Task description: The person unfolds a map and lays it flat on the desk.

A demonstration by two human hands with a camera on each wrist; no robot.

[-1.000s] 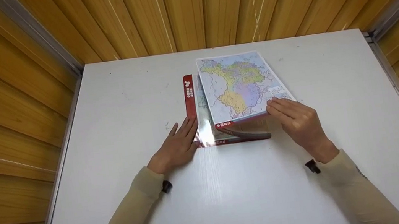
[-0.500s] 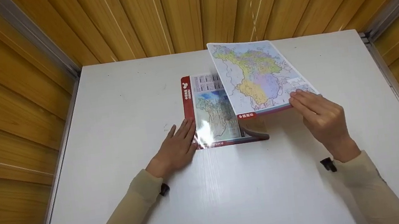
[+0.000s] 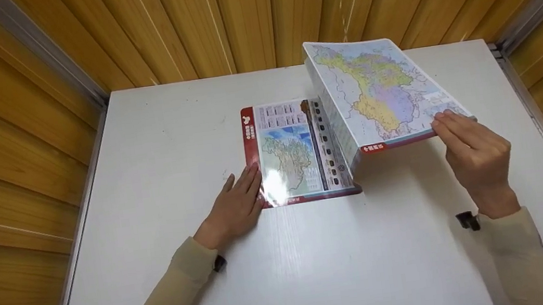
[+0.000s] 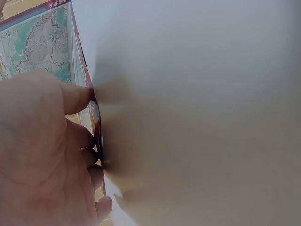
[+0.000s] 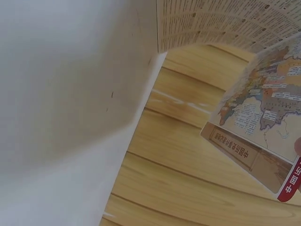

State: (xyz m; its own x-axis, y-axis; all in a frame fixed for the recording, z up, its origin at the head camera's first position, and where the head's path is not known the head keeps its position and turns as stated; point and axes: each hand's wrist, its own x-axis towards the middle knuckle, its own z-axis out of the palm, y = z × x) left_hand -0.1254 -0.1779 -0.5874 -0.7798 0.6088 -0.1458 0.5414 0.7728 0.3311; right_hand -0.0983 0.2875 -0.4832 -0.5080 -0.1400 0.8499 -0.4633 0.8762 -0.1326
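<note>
A glossy folding map (image 3: 288, 161) lies partly unfolded, its left panel with a red border flat on the table and its right part raised and tilted. My left hand (image 3: 234, 204) rests on the red border with its fingers straight; in the left wrist view the fingertips (image 4: 79, 98) meet the map's edge. My right hand (image 3: 479, 159) pinches the lower right corner of the lifted panel (image 3: 383, 88), which shows a pastel map. From the right wrist view, the panel's underside (image 5: 277, 94) bears a brown-toned map and printed text, with only a sliver of finger at the frame's edge.
The white table (image 3: 288, 281) runs up to yellow wood-slat walls (image 3: 243, 14) on the far side and both flanks. Grey metal strips (image 3: 43, 51) line the corners. Small dark wrist mounts (image 3: 468, 221) sit by the sleeves.
My right hand has moved right and carried the lifted panel up and to the right, uncovering the lower panel and a column of small pictures. My left hand stays on the red border.
</note>
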